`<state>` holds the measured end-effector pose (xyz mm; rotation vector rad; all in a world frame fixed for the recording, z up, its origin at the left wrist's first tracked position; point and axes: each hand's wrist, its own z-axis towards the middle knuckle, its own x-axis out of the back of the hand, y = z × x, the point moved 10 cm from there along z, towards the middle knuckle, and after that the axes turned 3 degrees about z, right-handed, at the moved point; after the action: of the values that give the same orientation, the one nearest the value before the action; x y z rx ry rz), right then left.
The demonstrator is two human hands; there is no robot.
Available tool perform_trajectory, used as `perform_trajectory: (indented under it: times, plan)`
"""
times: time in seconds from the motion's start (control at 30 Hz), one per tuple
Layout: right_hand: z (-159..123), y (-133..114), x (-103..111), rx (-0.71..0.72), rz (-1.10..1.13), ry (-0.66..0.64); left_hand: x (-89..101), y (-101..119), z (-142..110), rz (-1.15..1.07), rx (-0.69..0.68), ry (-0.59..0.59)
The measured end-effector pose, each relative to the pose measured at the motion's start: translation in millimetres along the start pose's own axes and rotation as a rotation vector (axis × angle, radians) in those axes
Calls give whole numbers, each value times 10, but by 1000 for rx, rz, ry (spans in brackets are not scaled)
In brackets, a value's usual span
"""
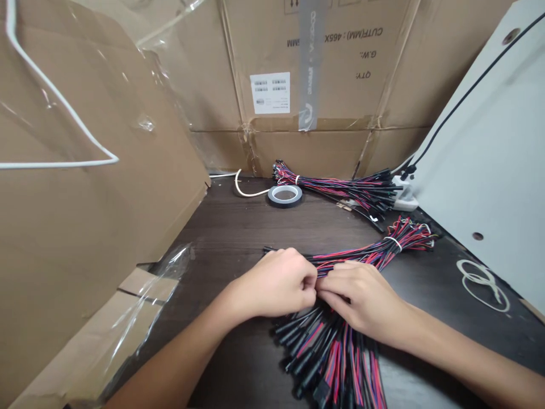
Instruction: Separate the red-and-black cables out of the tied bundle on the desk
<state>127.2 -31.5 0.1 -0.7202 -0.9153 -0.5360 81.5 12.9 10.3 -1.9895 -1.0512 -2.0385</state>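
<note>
A bundle of thin red, black and blue cables (349, 363) lies in front of me, its black connector ends fanned toward me. A white tie (392, 243) binds it near its thin-wired upper right end. My left hand (281, 282) is closed over the left side of the bundle, with thumb and fingertips pinched together. A few cable ends poke out behind it. My right hand (361, 295) lies across the middle of the bundle, fingers curled onto the cables. The fingertips of both hands meet, and what exactly is pinched between them is hidden.
A second tied cable bundle (336, 186) lies at the back beside a roll of tape (285, 196). A white power strip (405, 193) stands behind its right end. Loose pale ties (483, 285) lie at right. Cardboard (102, 159) and a white panel (481, 165) flank the dark table (225, 227).
</note>
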Motion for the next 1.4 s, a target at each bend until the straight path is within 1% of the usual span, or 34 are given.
perform_trajectory:
  times: [0.1,0.17,0.2,0.27,0.33,0.47,0.53,0.67,0.83,0.9,1.0,1.07,1.17,1.27,1.33,1.4]
  plan:
    - [3,-65,-2,70,-12,-71,151,-156,1,-109,69,113]
    - [0,-115,14,124,-19,-100,229,-265,-10,-108,132,179]
    - [1,-129,32,141,-16,-98,239,-296,-13,-97,150,185]
    - [4,-138,71,157,1,-71,222,-306,-11,-67,157,160]
    - [12,-114,115,139,23,-12,195,-274,-10,-18,141,126]
    - [12,-31,203,60,53,137,144,-207,-11,40,107,65]
    - [7,26,224,3,53,174,142,-188,-16,49,91,59]
    - [4,115,211,-75,24,153,148,-184,-39,56,59,37]
    - [2,147,169,-104,0,87,155,-251,-81,-74,58,-27]
    - [1,146,160,-108,-1,72,154,-268,-84,-93,67,-47]
    - [-1,144,150,-113,-4,61,149,-245,-72,-91,51,-65]
    - [-5,150,140,-121,-2,58,165,-214,-64,-124,22,-57]
    - [-11,154,135,-127,6,67,198,-204,-69,-263,0,-46]
    - [-9,172,175,-139,40,105,217,-243,-80,-413,25,-45]
    - [1,201,240,-152,86,148,214,-265,-80,-423,50,-46]
    - [12,258,320,-180,160,193,197,-261,-72,-368,57,-52]
